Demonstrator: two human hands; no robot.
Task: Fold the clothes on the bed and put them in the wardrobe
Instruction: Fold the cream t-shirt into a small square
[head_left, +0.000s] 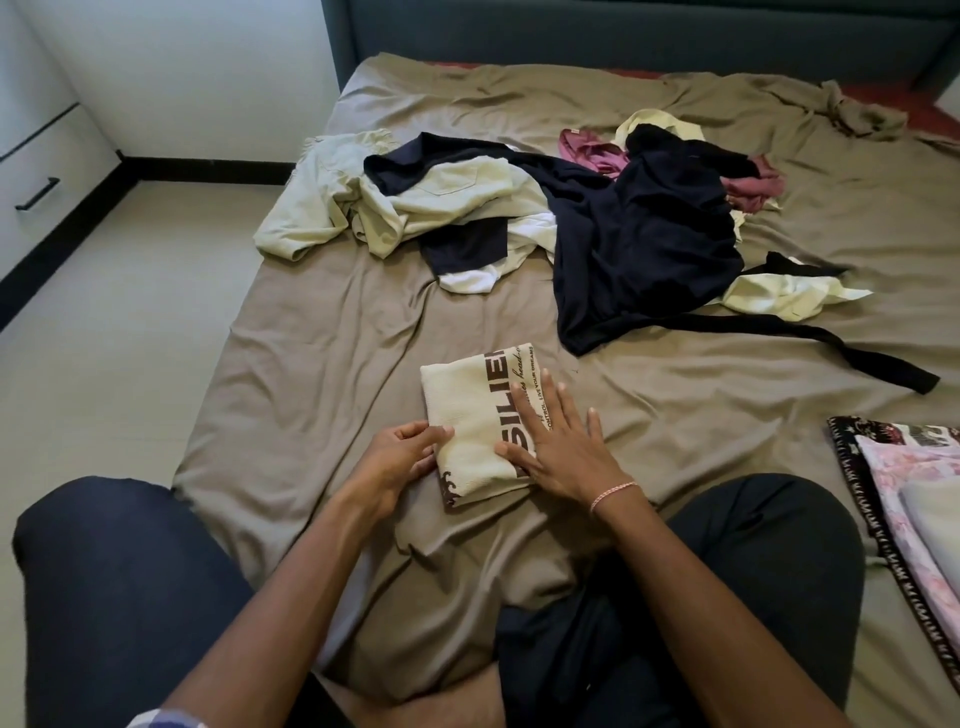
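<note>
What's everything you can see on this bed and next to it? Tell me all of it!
folded T-shirt: one, cream with brown letters, near side of bed
dark clothes: count unclear, navy-black, middle of the unfolded pile
pale clothes: several, cream-green, both sides of pile
maroon clothes: one or two, far side of pile
bed sheet: one, tan, covering the bed
headboard: one, dark blue-grey, far end
patterned cloth: one, pink with black border, right edge
drawer unit: one, white, black handle, far left
left hand: one, grips the T-shirt's left edge
right hand: one, flat on the T-shirt, pink bracelet at wrist
</note>
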